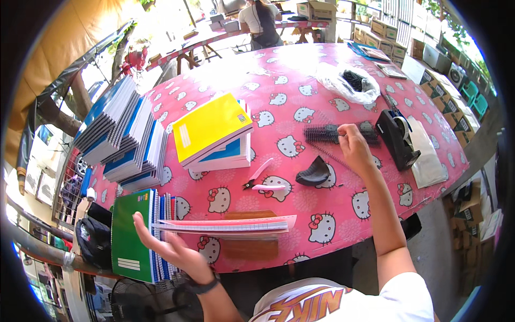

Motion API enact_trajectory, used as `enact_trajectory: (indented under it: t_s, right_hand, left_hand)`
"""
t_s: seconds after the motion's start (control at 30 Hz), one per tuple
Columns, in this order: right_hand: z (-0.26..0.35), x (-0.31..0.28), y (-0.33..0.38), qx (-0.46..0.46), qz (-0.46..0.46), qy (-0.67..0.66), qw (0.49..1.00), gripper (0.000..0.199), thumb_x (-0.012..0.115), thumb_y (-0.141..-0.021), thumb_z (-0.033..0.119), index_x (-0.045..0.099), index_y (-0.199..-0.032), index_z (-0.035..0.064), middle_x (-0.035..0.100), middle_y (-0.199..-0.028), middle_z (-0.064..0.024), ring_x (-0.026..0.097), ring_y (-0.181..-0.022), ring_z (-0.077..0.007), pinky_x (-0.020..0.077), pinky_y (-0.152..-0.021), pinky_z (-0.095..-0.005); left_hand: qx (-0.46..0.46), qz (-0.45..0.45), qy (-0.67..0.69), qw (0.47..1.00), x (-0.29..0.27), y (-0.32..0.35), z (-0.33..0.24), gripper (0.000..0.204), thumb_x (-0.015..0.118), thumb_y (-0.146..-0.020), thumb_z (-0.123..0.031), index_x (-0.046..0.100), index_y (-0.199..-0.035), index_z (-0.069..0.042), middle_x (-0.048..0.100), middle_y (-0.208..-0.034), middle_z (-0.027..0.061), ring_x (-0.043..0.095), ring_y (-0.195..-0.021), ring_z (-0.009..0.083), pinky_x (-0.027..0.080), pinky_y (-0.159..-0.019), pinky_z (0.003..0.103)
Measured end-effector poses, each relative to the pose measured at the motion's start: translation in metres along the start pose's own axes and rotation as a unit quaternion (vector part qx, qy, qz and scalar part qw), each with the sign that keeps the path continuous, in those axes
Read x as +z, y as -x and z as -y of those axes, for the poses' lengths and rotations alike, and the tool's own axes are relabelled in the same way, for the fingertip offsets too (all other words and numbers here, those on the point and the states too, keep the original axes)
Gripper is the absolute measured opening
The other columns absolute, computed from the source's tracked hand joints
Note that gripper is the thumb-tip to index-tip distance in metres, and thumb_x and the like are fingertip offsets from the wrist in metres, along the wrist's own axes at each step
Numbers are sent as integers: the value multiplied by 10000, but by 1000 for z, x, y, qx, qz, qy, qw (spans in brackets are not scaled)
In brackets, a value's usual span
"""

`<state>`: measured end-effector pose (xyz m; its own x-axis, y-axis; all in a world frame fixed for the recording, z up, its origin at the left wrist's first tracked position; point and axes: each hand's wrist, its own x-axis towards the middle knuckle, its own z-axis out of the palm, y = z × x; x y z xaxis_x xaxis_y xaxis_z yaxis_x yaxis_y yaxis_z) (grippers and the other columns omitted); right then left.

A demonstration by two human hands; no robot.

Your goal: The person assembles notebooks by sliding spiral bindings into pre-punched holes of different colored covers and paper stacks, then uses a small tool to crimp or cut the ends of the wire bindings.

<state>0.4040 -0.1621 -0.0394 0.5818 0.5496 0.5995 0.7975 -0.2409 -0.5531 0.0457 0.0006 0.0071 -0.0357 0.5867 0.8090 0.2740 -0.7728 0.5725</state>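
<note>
My left hand is open, its fingers spread at the left end of a stack of punched, lined sheets with a pink cover. Whether it touches the stack is hard to tell. Beside it stands a pile of spiral notebooks with a green notebook outermost. Across the table, the fingers of my right hand are pinched at a bundle of black spiral binding coils. One thin coil trails below the bundle. Pink-handled cutting pliers and a black curved piece lie between my hands.
Yellow-covered books and tall stacks of blue spiral notebooks stand on the left. A black tape dispenser and a white plastic bag sit to the right and beyond. Another person is at a far table.
</note>
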Motion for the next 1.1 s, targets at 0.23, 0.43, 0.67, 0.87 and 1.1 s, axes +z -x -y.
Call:
enact_trajectory:
  t_s: [0.23,0.43,0.67,0.87,1.1]
  right_hand:
    - [153,-77,35,-98,103,-99,985,442,459,-856,-10,441,-1291,70,495,-887,-122,491,-716,-226,435,-668,-312]
    - [150,-55,63,-91,298,-177,934,459,514,-863,23,453,-1309,111,533,-884,-135,568,-745,-333,461,-633,-407]
    - [151,-33,63,-115,233,-225,939,365,623,-786,-16,601,-1136,85,585,-897,-102,618,-718,-230,497,-596,-323]
    - [157,-23,59,-120,200,-227,946,275,707,-720,-6,661,-978,78,596,-878,-76,610,-749,-180,488,-606,-272]
    - [160,-22,56,-97,216,-248,939,256,711,-708,-24,662,-942,66,587,-856,-65,603,-748,-163,487,-615,-266]
  left_hand:
    - [85,364,-51,926,35,53,-73,571,723,-707,-406,533,-1153,-104,526,-1085,77,451,-1154,321,-16,-1062,597]
    - [153,281,-80,944,48,52,-70,316,704,-709,-322,594,-953,-154,512,-875,29,510,-989,260,61,-1076,545]
    - [132,324,60,935,33,42,-59,326,711,-733,-248,613,-1029,-154,592,-933,16,561,-988,201,131,-1084,528]
    - [185,232,-46,954,37,60,-55,437,770,-698,-286,647,-1102,-171,621,-1074,-11,544,-1108,217,55,-1108,555]
    - [189,201,-73,958,43,72,-48,401,728,-733,-304,652,-1111,-196,613,-1121,-34,516,-1158,203,-32,-1085,608]
